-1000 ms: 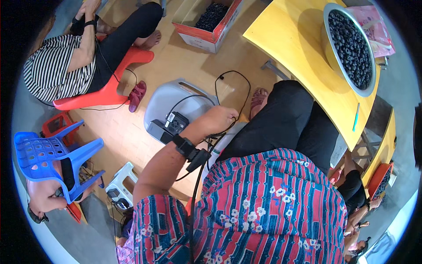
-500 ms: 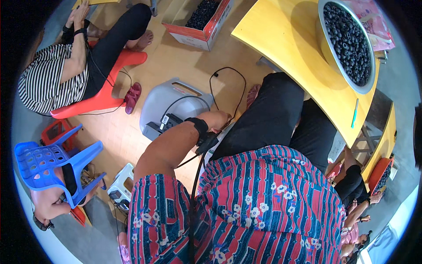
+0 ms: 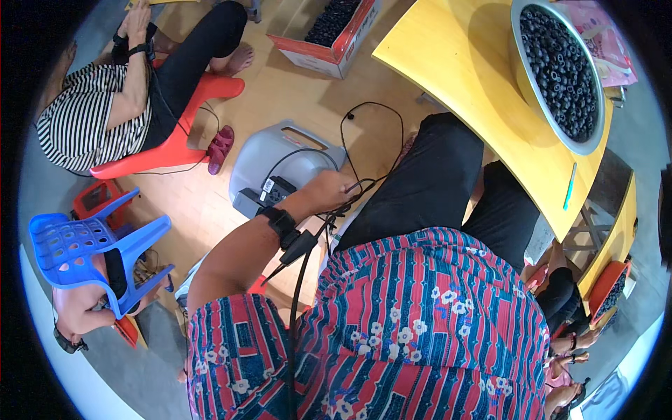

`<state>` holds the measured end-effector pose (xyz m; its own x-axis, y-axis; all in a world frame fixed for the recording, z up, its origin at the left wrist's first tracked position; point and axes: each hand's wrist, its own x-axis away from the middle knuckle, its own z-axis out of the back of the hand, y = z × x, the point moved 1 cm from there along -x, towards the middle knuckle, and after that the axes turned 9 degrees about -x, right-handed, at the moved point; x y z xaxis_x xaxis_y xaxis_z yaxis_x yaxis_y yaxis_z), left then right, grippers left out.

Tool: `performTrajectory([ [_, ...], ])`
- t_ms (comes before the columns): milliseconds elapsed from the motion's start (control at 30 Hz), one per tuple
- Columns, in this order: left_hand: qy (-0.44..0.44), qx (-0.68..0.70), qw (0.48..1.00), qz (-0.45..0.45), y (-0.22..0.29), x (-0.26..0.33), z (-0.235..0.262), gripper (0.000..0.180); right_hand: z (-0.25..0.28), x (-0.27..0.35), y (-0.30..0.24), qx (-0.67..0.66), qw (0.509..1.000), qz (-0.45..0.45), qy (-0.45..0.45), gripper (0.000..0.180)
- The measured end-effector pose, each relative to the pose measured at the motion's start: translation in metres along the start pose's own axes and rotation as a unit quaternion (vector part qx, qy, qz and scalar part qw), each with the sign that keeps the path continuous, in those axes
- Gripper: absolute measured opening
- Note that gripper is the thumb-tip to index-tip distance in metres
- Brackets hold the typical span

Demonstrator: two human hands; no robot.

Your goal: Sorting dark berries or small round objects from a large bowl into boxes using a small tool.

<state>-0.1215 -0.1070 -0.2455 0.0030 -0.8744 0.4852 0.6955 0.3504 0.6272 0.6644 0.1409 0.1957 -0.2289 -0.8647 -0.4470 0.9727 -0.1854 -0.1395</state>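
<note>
My left hand (image 3: 330, 192) is out to the left of my black-trousered thigh, its fingers closed on a thin black cable (image 3: 364, 183). A loop of this cable rises beyond the fingers and lies over the floor. Around my left wrist is a black band (image 3: 281, 225), and a thicker black cord (image 3: 301, 273) runs down from beside it over my shirt. Just beyond the hand sits a grey plastic stool (image 3: 269, 150) lying low, with small black boxes (image 3: 276, 189) and a cable on it. My right hand does not show.
At the right a yellow table (image 3: 462, 56) carries a large metal bowl (image 3: 521, 77) of small black rings and a turquoise stick (image 3: 570, 185). A carton (image 3: 329, 61) stands on the floor ahead. Seated people, a red stool (image 3: 168, 154) and a blue chair (image 3: 73, 252) are to the left.
My left hand has lifted away from beside my thigh and shifted slightly left, with the cable now showing in its fingers. The cable loop has moved with it.
</note>
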Motion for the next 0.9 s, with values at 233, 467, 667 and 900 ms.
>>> performTrajectory([
  [233,-0.067,-0.162,0.984,-0.026,-0.009,0.038,0.019,0.013,-0.001,-0.019,0.031,0.082,0.995,0.057,0.004,0.05],
  [467,-0.155,-0.195,0.966,0.063,-0.013,0.055,0.013,0.017,0.002,-0.051,0.057,0.173,0.978,0.119,0.011,0.052],
  [667,-0.217,-0.128,0.968,0.018,0.005,0.053,0.04,0.017,0.008,-0.07,0.09,0.253,0.955,0.158,0.013,0.055],
  [900,-0.208,-0.073,0.974,0.055,0.003,0.054,0.068,0.017,-0.043,-0.19,0.004,-0.383,0.92,-0.079,0.034,0.045],
])
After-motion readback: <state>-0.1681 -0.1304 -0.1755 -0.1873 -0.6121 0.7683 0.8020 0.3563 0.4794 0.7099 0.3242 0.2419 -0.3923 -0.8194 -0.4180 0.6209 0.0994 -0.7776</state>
